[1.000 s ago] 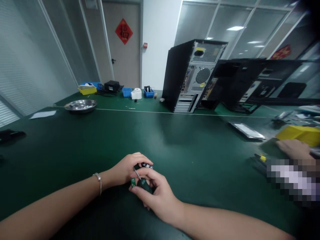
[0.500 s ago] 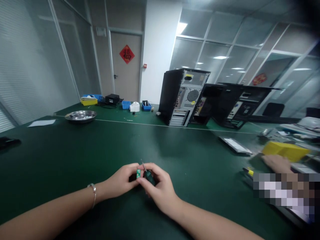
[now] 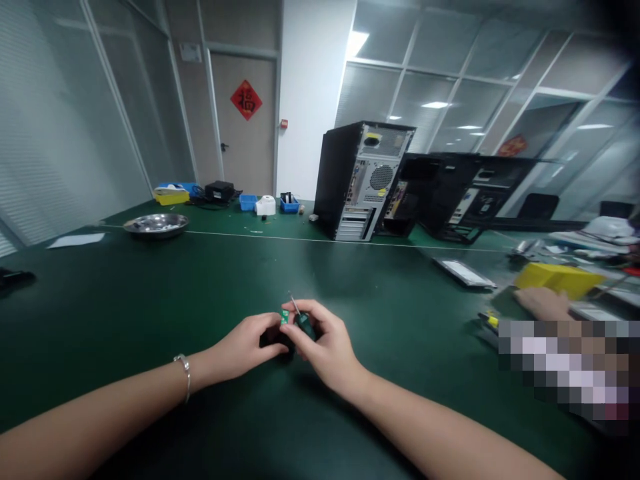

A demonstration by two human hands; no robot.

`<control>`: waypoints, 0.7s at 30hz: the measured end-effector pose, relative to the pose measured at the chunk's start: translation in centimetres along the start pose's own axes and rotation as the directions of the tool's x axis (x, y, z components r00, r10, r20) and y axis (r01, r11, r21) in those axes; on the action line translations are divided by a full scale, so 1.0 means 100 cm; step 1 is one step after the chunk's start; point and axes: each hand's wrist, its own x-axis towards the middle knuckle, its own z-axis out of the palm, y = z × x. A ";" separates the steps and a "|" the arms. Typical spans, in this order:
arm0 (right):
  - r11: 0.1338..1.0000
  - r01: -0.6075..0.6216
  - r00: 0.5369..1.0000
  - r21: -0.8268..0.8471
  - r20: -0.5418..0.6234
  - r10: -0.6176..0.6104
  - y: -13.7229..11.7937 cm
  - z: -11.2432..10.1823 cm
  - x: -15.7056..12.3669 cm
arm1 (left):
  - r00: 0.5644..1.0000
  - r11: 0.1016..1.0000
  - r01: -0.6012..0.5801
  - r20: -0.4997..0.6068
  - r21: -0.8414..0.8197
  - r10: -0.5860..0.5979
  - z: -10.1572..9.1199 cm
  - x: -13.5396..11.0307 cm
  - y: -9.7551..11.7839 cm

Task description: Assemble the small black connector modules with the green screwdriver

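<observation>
On the desk (image 3: 150, 300), left hand (image 3: 249, 345) pinches green board (image 3: 285, 317); right hand (image 3: 327, 347) grips screwdriver (image 3: 301, 319) just beside it.

We cannot identify the tiny green piece (image 3: 285, 317) held at our left hand (image 3: 247, 347); its fingers hide the dark part beneath. Our right hand (image 3: 327, 347) covers most of the screwdriver (image 3: 301, 319). A co-worker's forearm (image 3: 565, 367) is pixelated.
</observation>
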 end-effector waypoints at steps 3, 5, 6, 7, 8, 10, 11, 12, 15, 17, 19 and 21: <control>1.000 0.023 1.000 -0.018 -0.006 -0.023 0.000 -0.008 0.004 | 1.000 1.000 -0.004 0.004 0.009 0.004 -0.001 0.002 0.001; 0.999 0.017 1.000 -0.036 -0.002 -0.017 0.004 -0.015 0.008 | 1.000 0.998 -0.028 0.013 0.050 0.027 -0.002 0.004 0.000; 0.999 0.011 1.000 -0.049 0.008 -0.011 0.007 -0.019 0.010 | 0.999 0.997 -0.045 0.017 0.069 0.044 -0.003 0.004 -0.001; 0.998 0.004 1.000 -0.065 0.022 -0.003 0.010 -0.024 0.013 | 0.998 0.995 -0.062 0.021 0.082 0.061 -0.004 0.005 -0.003; 0.997 0.000 0.999 -0.083 0.045 0.004 0.014 -0.029 0.015 | 0.997 0.993 -0.077 0.022 0.094 0.075 -0.005 0.007 -0.004; 0.992 -0.017 0.992 -0.124 0.121 0.032 0.024 -0.040 0.021 | 0.997 0.989 -0.082 0.014 0.126 0.081 -0.007 0.009 -0.009; 0.990 -0.044 0.987 -0.136 0.150 0.064 0.030 -0.046 0.023 | 0.997 0.987 -0.072 0.012 0.143 0.071 -0.009 0.011 -0.011; 0.986 -0.078 0.980 -0.149 0.168 0.103 0.036 -0.050 0.026 | 0.998 0.986 -0.058 0.013 0.155 0.057 -0.010 0.013 -0.013; 0.969 -0.182 0.958 -0.166 0.194 0.213 0.051 -0.060 0.034 | 0.999 0.986 -0.017 0.048 0.166 0.009 -0.016 0.019 -0.016; 0.963 -0.210 0.942 -0.171 0.228 0.246 0.057 -0.063 0.039 | 0.996 0.987 0.017 0.087 0.160 -0.031 -0.019 0.022 -0.016; 0.961 -0.220 0.928 -0.170 0.268 0.260 0.060 -0.063 0.042 | 0.989 0.985 0.086 0.103 0.150 -0.102 -0.020 0.024 -0.014; 0.961 -0.217 0.923 -0.170 0.285 0.259 0.061 -0.063 0.044 | 0.984 0.976 0.150 0.069 0.155 -0.162 -0.018 0.027 -0.013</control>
